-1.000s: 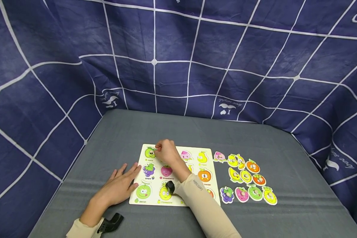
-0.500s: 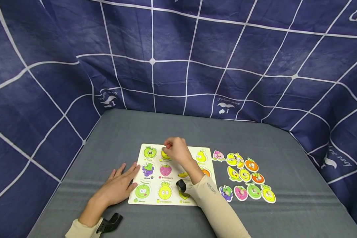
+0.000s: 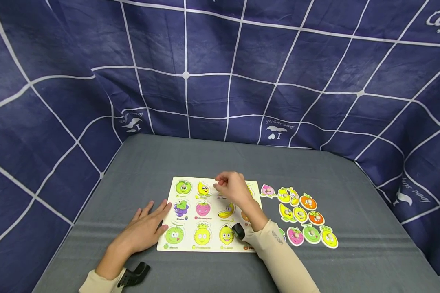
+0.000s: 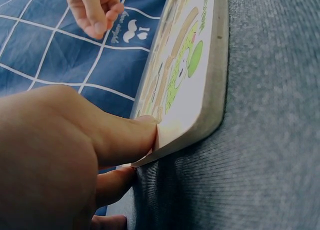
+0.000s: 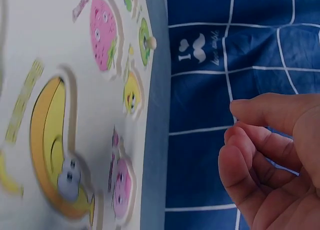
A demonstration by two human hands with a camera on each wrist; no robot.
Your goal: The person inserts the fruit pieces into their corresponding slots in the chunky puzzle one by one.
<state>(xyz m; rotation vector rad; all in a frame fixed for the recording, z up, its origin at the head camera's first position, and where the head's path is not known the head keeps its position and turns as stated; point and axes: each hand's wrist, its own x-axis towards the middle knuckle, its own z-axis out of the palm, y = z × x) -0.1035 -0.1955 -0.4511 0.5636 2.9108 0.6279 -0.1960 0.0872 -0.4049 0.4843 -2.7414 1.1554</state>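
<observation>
Puzzle board flat on the grey table, a little to 7 o'clock of the table's middle, its printed fruit recesses in rows. Only one peg piece seated: the green apple in the corner recess at 10 o'clock of the board. Beside it at 3 o'clock, the yellow mango picture; further down, grape, strawberry, banana, melon, pineapple and lemon pictures.

Right hand hovering above the top row of the board, around the pink peach picture, fingers curled loosely inward with thumb and forefinger tips close together; nothing visibly held between them in the right wrist view. Sleeve crossing the board's 4 o'clock corner.

Left hand lying flat at 9 o'clock of the board, fingers spread and straight, fingertips pressing against the board's edge.

Loose fruit pieces clustered on the table at 3 o'clock of the board, well apart from both hands: a pink one nearest the board, then yellow, orange, green and red ones touching one another.

Dark blue checked cloth hanging behind and around the table.
</observation>
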